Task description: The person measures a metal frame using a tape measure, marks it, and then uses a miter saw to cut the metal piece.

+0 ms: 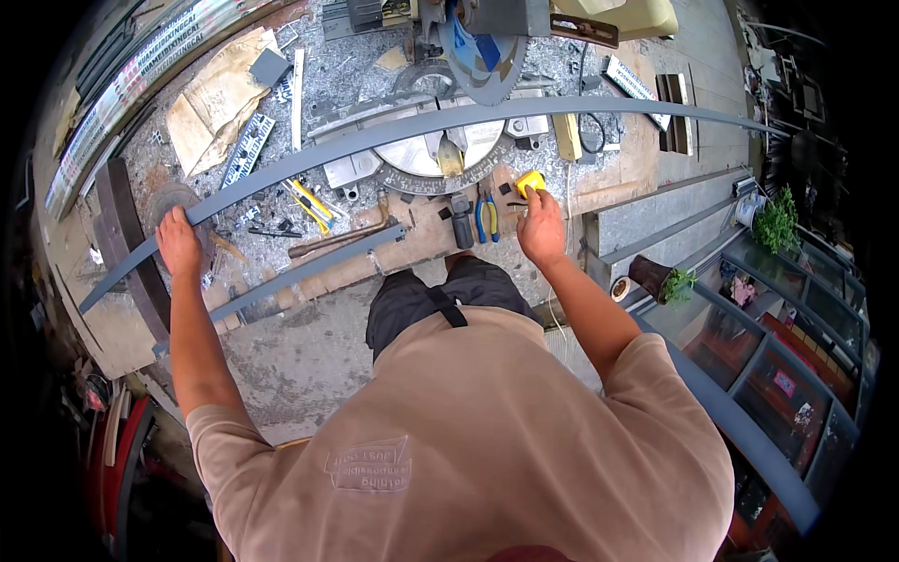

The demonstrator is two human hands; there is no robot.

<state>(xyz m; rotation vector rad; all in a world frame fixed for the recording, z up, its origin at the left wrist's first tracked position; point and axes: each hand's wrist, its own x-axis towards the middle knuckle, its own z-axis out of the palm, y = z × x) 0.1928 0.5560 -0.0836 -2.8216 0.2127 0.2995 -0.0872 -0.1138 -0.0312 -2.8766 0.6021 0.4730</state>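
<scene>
While the left hand [180, 242] bore on the long grey strip [300, 164], the strip's right end had no hand on it.
Head view: strip lay across the saw base [408, 150], close under the blade [482, 82]; contact undetermined. Left fingers were curled over it; right hand [541, 229], half closed, had fingertips at the yellow tape measure [530, 182], firmness of grip undetermined. Judged risks: strip pivoting from one-handed support; misreading from a slipping tape; poor seating on scattered shavings [348, 201].
</scene>
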